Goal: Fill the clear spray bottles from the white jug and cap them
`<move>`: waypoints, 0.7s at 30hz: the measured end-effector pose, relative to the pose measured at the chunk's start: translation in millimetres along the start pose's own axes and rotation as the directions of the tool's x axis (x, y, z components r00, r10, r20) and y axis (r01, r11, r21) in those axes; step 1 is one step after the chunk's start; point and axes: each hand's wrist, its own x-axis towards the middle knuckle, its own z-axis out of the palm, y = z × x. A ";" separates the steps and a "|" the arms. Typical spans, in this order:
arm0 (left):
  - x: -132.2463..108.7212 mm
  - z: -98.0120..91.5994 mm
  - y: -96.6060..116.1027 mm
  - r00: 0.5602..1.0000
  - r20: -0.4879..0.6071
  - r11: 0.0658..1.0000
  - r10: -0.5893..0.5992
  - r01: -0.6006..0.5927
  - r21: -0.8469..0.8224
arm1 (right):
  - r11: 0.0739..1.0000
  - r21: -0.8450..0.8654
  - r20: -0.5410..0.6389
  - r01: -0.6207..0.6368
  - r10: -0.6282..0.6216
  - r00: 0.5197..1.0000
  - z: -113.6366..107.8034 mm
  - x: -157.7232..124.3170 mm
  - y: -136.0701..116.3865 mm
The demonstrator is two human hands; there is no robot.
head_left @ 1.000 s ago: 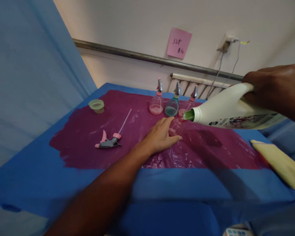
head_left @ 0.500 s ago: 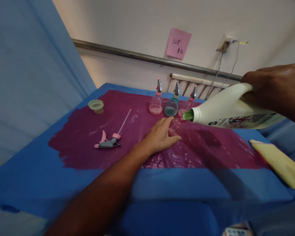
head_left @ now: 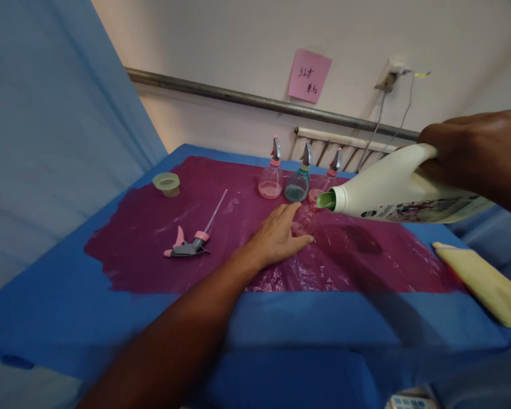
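My left hand (head_left: 281, 234) curves its thumb and fingers round a clear spray bottle (head_left: 301, 228) without its head, low over the purple sheet. Much of that bottle is hidden behind the hand. By its handle, my right hand (head_left: 472, 150) grips a pale green detergent jug (head_left: 392, 190), tilted with its open mouth toward the left, above the clear bottle's neck. Green shows inside the mouth. On the sheet to the left lies a loose grey and pink trigger sprayer (head_left: 191, 245) with its thin tube.
Behind my left hand stand a pink spray bottle (head_left: 271, 182), a teal spray bottle (head_left: 297, 184) and another pink one (head_left: 323, 182). A greenish cup (head_left: 167, 184) is at the far left. A yellow cloth-like thing (head_left: 481, 281) lies at the right edge. A metal rail (head_left: 238, 99) crosses the wall.
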 end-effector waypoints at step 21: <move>-1.1 -3.2 5.0 0.999 -0.003 0.999 -0.039 0.039 -0.038 | 0.957 0.062 0.104 -0.285 0.278 0.955 58.8 -2.2 -10.5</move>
